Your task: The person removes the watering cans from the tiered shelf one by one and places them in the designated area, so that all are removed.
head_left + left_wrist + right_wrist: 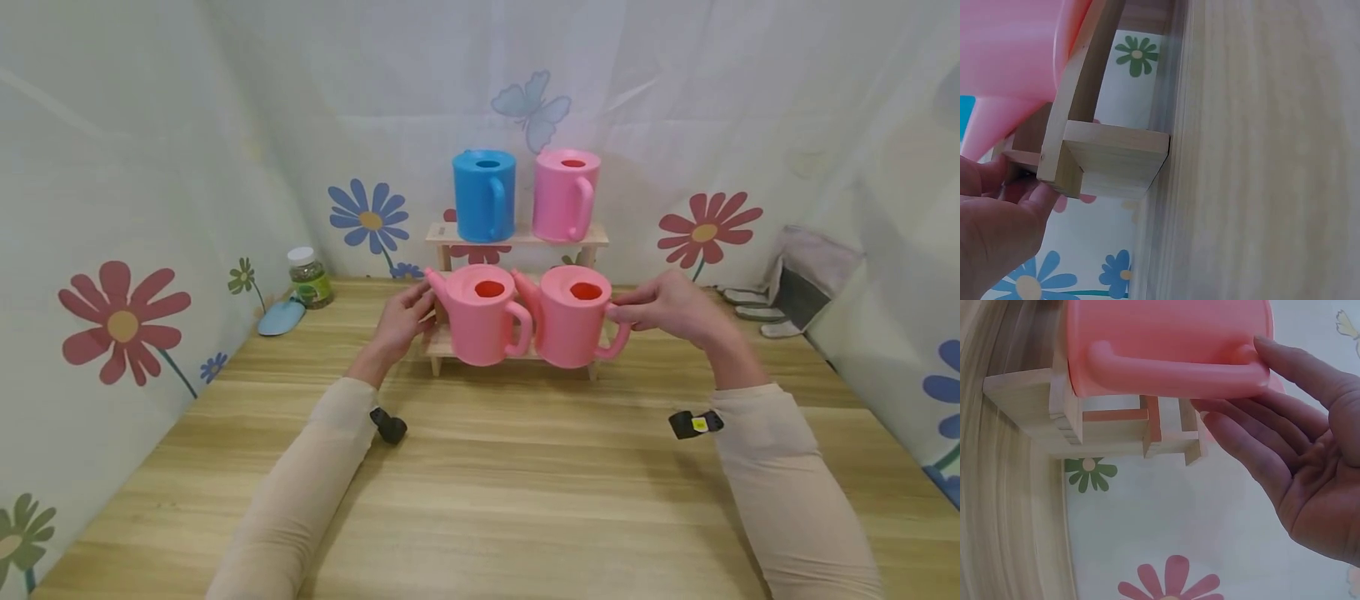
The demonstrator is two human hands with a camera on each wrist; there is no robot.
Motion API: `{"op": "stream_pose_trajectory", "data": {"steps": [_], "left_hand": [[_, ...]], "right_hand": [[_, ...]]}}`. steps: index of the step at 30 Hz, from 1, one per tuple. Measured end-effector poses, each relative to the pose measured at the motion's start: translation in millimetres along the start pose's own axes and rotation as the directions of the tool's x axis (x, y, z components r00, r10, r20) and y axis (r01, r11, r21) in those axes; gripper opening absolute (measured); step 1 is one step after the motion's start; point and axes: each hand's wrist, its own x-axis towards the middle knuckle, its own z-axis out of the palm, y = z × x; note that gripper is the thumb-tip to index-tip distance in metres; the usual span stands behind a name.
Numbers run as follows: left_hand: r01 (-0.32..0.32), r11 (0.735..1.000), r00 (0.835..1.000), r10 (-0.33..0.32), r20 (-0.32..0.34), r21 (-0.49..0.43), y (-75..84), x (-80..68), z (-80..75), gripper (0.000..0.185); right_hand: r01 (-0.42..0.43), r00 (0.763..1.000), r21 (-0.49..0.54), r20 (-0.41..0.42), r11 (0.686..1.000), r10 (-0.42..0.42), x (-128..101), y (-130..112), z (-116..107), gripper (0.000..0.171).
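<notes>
A small two-tier wooden shelf [442, 236] stands at the back middle of the table. Its lower tier holds two pink watering cans, one on the left [480, 325] and one on the right [573, 325]. My left hand [408, 321] holds the shelf's left end [1116, 162], thumb against the wooden leg, under the left can [1010, 50]. My right hand [652, 308] reaches in from the right. Its fingers stay fairly straight and its fingertips [1260, 347] touch the top of the right can's handle [1172, 372]. The shelf frame [1022, 394] shows behind that can.
A blue watering can [483, 196] and another pink one [566, 196] stand on the top tier. A lidded jar [310, 277] and a blue scoop [281, 317] lie at the back left of the wooden table [510, 483]. Flowered curtain walls close in all around.
</notes>
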Motion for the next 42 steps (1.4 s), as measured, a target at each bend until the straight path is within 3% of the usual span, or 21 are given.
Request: {"op": "stream_pose_trajectory", "data": {"steps": [14, 21, 30, 42], "left_hand": [[0.006, 1.0, 1.0, -0.006, -0.007, 0.008, 0.0, -0.3, 0.6, 0.037], [0.005, 1.0, 1.0, -0.005, -0.011, -0.008, -1.7, 0.4, 0.5, 0.037], [0.01, 1.0, 1.0, -0.01, 0.001, 0.004, 1.0, 1.5, -1.9, 0.036], [0.011, 1.0, 1.0, -0.011, 0.015, 0.004, 1.1, -0.3, -1.5, 0.037]], "right_hand": [[0.016, 1.0, 0.082, -0.012, 0.997, -0.015, 5.0, 4.6, 5.8, 0.033], [0.008, 0.997, 0.098, -0.079, 0.995, 0.0, 6.0, 5.0, 6.3, 0.038], [0.07, 0.972, 0.055, -0.227, 0.996, -0.055, -3.6, -5.9, -6.4, 0.043], [0.072, 0.965, 0.035, -0.254, 0.997, -0.061, -20.1, -5.0, -30.2, 0.045]]}}
